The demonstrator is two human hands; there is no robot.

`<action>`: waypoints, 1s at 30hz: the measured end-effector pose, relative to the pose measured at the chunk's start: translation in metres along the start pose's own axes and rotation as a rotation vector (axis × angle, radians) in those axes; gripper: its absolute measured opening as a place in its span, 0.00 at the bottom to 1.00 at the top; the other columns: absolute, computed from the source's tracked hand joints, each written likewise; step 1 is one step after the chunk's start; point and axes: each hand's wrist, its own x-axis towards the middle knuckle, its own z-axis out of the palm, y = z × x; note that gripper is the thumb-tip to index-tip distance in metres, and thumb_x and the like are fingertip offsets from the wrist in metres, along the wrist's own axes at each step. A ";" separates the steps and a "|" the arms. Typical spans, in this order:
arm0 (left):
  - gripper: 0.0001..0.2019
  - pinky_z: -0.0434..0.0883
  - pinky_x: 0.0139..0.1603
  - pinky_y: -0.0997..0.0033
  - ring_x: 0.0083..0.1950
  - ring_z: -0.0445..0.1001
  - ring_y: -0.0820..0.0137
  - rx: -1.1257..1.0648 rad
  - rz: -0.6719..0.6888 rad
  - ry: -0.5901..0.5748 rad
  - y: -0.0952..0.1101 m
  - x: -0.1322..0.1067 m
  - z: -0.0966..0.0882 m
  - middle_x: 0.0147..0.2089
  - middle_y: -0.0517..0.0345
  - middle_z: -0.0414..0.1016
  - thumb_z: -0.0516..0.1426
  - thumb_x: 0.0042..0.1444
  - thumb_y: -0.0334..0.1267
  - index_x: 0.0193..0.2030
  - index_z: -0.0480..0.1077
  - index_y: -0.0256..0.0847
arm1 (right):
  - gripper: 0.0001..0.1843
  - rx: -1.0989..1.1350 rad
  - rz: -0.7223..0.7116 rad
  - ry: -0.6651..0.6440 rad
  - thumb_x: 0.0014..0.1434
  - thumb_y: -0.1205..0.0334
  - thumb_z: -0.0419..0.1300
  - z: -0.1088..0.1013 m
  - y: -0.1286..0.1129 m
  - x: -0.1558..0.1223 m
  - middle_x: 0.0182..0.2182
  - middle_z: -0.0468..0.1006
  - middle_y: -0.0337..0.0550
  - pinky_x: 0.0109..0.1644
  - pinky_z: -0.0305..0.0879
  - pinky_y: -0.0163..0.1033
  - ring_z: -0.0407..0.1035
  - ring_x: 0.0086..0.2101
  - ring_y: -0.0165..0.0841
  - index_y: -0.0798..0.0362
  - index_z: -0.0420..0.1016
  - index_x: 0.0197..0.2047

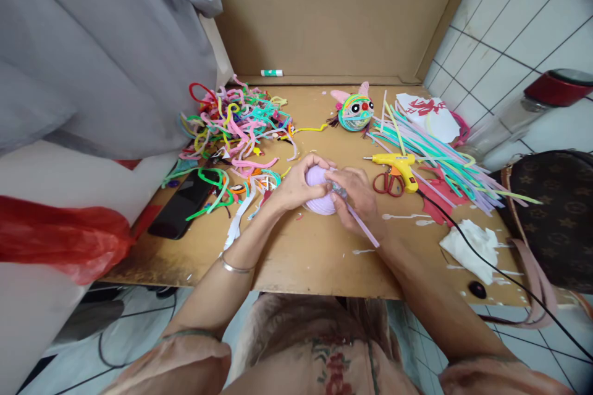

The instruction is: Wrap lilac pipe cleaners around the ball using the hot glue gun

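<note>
A lilac ball wrapped in pipe cleaners (317, 192) rests on the brown cardboard table (301, 253) in front of me. My left hand (296, 184) is curled around its left side and top. My right hand (356, 197) presses on the ball's right side with fingers closed on a lilac pipe cleaner (364, 226); the strand's free end trails toward me. A finished multicoloured ball with eyes, a red nose and pink ears (354, 110) sits further back.
A tangle of coloured pipe cleaners (236, 123) lies at the left, a fan of straight ones (435, 154) at the right. A yellow glue gun (398, 166) and red scissors (388, 183) lie right of my hands. A black phone (180, 205), white tissue (472, 247) and brown bag (556, 216) lie around.
</note>
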 end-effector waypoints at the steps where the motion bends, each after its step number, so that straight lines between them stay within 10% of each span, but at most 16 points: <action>1: 0.17 0.69 0.59 0.60 0.54 0.76 0.63 0.002 0.000 0.000 0.001 0.000 0.000 0.53 0.47 0.78 0.63 0.43 0.35 0.41 0.65 0.39 | 0.22 -0.007 -0.006 0.004 0.63 0.61 0.51 0.000 0.000 0.000 0.47 0.80 0.46 0.56 0.65 0.56 0.71 0.49 0.43 0.45 0.70 0.59; 17: 0.18 0.69 0.58 0.59 0.54 0.76 0.62 0.009 -0.017 -0.003 0.000 -0.001 -0.001 0.53 0.47 0.77 0.63 0.43 0.36 0.41 0.64 0.39 | 0.22 -0.006 -0.002 0.006 0.63 0.64 0.53 -0.002 -0.003 0.002 0.48 0.79 0.46 0.53 0.66 0.53 0.70 0.49 0.42 0.45 0.68 0.60; 30: 0.18 0.71 0.53 0.65 0.48 0.76 0.66 0.065 0.020 0.018 0.002 -0.001 0.000 0.49 0.50 0.77 0.63 0.43 0.39 0.41 0.65 0.38 | 0.31 -0.057 -0.085 0.248 0.59 0.66 0.58 0.002 -0.001 -0.001 0.51 0.72 0.48 0.59 0.69 0.57 0.68 0.53 0.43 0.44 0.61 0.66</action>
